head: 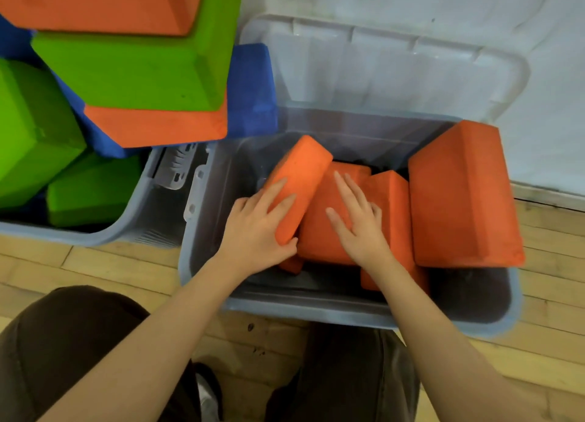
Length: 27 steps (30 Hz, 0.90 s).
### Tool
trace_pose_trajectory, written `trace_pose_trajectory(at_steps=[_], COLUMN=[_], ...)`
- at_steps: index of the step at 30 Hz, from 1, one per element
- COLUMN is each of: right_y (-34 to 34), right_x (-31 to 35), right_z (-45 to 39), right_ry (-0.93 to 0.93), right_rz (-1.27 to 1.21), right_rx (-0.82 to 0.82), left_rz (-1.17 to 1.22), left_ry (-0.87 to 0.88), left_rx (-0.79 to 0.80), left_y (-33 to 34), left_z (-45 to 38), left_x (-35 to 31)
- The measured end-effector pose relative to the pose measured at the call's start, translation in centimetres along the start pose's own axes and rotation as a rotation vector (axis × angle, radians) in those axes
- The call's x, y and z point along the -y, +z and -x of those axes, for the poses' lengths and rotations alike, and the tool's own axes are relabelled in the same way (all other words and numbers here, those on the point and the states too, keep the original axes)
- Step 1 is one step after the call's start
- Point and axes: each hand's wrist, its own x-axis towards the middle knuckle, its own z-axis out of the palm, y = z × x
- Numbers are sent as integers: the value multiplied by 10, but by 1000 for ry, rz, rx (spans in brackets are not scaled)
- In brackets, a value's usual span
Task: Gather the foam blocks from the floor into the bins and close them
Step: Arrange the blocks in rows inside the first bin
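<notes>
Underfoot, a wooden floor (95,269) carries two grey bins side by side against a pale wall (474,26). To the left, the heaped bin (133,228) is piled well above its rim with green, blue and orange blocks (133,70). Directly in front, the open bin (202,263) is seen with its lid (380,70) swung back against the wall. Several orange foam blocks lie loosely inside it, and the large tilted block (462,197) at the right leans on the rim and sticks out above it.

A smaller orange block (297,181) is gripped at its near end by the left hand (256,231), fingers laid over its top and thumb curled beneath. The right hand (357,219) is laid flat, fingers straight and spread, on the middle block (319,231).

The packing step appears to be in hand: blocks are being settled inside the bin. Next, it is judged that the held block should be laid flat and the tilted one pressed below the rim, or the lid will not close.
</notes>
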Motion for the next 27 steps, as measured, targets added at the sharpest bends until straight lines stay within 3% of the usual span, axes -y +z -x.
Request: trace_pose_trajectory(at_steps=[8,11,13,16,22,27], right_y=[-32,-44,-46,-43,-45,-37], right_x=[22,16,7,-7,-3,11], right_z=[13,23,32,42,16,0], right_ry=[-100,-18,64,147,119,74], right_rz=[142,223,284,444,530,475], right_rx=[-193,-284,-243,-115,-98,-82], left_rz=[18,49,51,90,-1,319], left_ry=[223,273,257,177,-130,-479], left_rx=[-173,-80,31,56,-69,75], left_y=[-29,-24,-11,5,6,3], left_z=[-3,-12,-14,-10,-7,2], left_x=[-29,-37,-40,-43,-42,-37])
